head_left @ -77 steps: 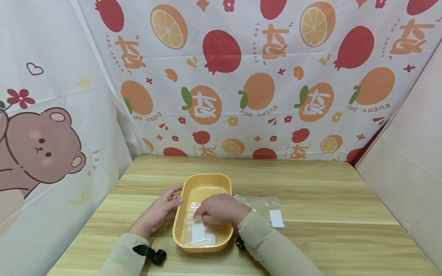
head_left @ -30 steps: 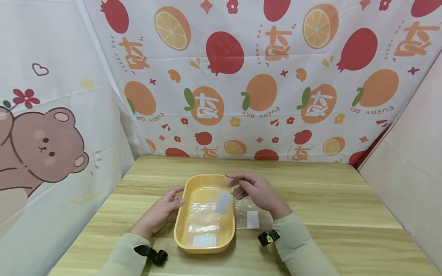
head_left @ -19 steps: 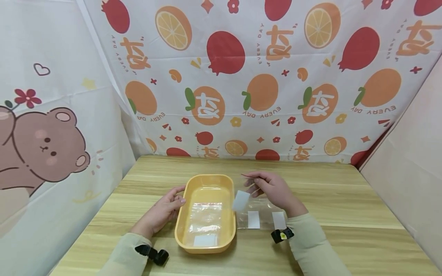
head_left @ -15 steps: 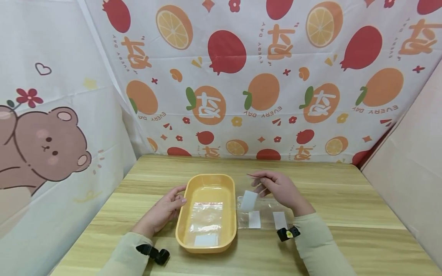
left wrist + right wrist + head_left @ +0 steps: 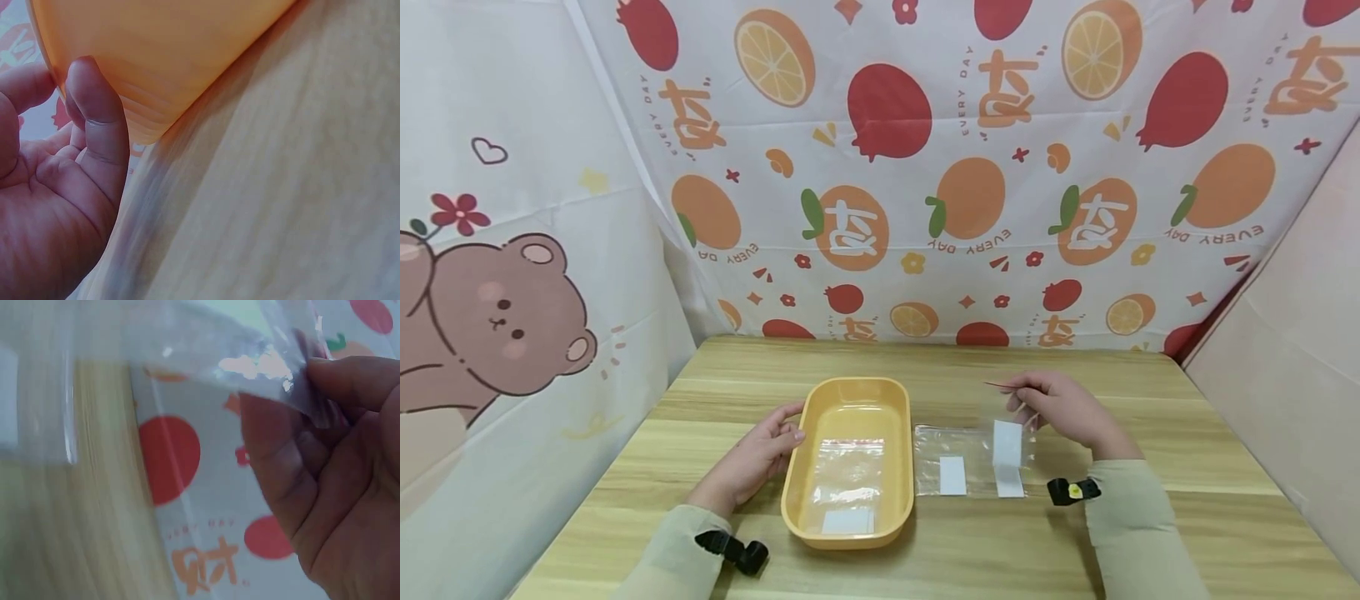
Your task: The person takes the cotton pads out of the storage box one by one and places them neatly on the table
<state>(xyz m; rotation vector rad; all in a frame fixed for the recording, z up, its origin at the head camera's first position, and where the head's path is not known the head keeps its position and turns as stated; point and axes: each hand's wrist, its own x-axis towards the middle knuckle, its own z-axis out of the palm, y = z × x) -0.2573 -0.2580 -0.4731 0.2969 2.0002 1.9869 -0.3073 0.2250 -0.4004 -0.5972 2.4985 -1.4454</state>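
Observation:
In the head view my left hand (image 5: 752, 462) holds the left rim of a yellow plastic tray (image 5: 901, 417), with the thumb at the rim; the left wrist view has the same grip up close. Inside the tray lies a clear zip bag (image 5: 848, 462), with white cards (image 5: 847, 522) at its near end. My right hand (image 5: 1060, 408) pinches the top edge of another clear zip bag (image 5: 250, 362) containing a white card (image 5: 1007, 442). That bag hangs above clear bags lying right of the tray, where white cards (image 5: 952, 476) show through the plastic.
Everything stands on a wood-grain table (image 5: 737, 375). Fruit-printed cloth (image 5: 887, 200) hangs behind its far edge, and a bear-printed cloth (image 5: 497, 317) hangs on the left. Black straps with small devices (image 5: 751, 557) sit at both wrists.
My right hand has come out of the tray with a zip bag and moved right, over the bags on the table. The left hand has stayed at the tray's rim.

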